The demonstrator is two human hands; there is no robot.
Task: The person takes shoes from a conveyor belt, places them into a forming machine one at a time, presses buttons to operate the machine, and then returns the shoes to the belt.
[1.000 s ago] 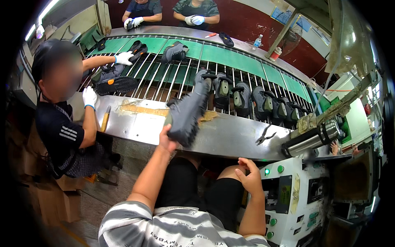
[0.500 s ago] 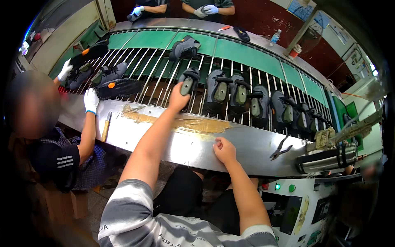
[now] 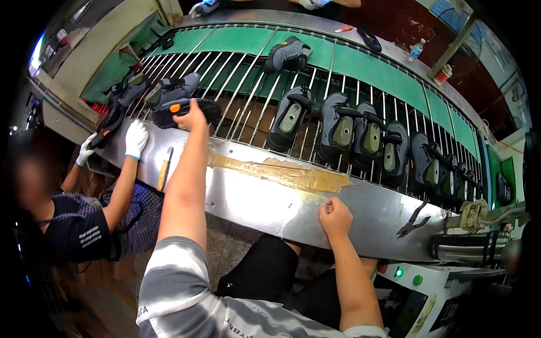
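My left hand (image 3: 191, 117) is closed around a black lugged shoe sole (image 3: 163, 115) with an orange patch, at the front edge of the metal roller rack (image 3: 242, 115). Just behind the sole rests a grey shoe (image 3: 181, 85). My right hand (image 3: 336, 217) is a loose fist by the front of the steel ledge (image 3: 248, 205); whatever it holds, if anything, is hidden. A dark grey shoe (image 3: 290, 118) with an olive block in its opening leads a row of several similar shoes (image 3: 336, 127) on the rollers.
To my left, a co-worker's white-gloved hand (image 3: 136, 139) is near a knife (image 3: 164, 172); their other glove is at another sole (image 3: 110, 127). Pliers (image 3: 414, 221) and a steel flask (image 3: 468, 246) lie at right. One shoe (image 3: 288, 54) sits on the green strip behind.
My left hand has left the dark grey shoe on the rollers, moved left and closed on the black sole. My right hand remains a fist. The view has shifted.
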